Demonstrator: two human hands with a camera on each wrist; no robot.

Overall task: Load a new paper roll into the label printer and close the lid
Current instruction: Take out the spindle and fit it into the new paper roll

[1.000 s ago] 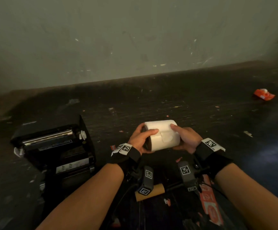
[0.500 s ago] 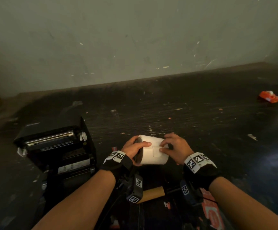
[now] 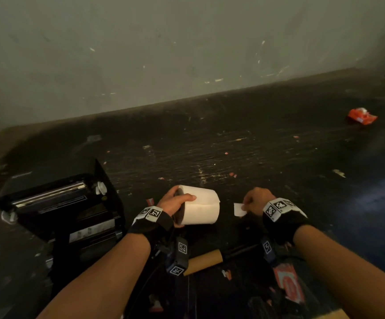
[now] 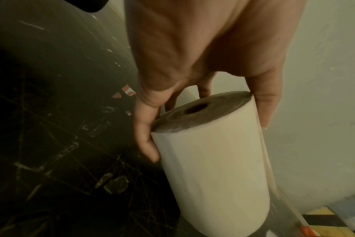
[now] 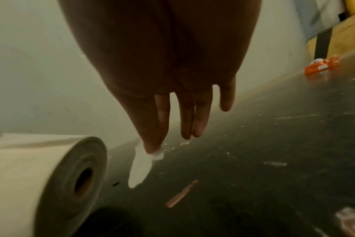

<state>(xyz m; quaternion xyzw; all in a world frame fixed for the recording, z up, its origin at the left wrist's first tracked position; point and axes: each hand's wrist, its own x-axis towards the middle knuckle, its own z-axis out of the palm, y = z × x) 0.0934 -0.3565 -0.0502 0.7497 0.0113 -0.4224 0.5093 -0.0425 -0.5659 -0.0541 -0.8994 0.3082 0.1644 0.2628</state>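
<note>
Now right hand (image 3: 254,201) has pulled a sticker (image 3: 240,209) off the left-held paper roll (image 3: 200,208).

Head cam looks down and forward over both forearms at the dark tabletop (image 3: 233,146) and wall, while each wrist cam peers close along its hand, and all three catch the paper roll (image 3: 200,208).

no readable text, only black-and-white square marker codes on wrist bands (image 3: 279,209)
</note>
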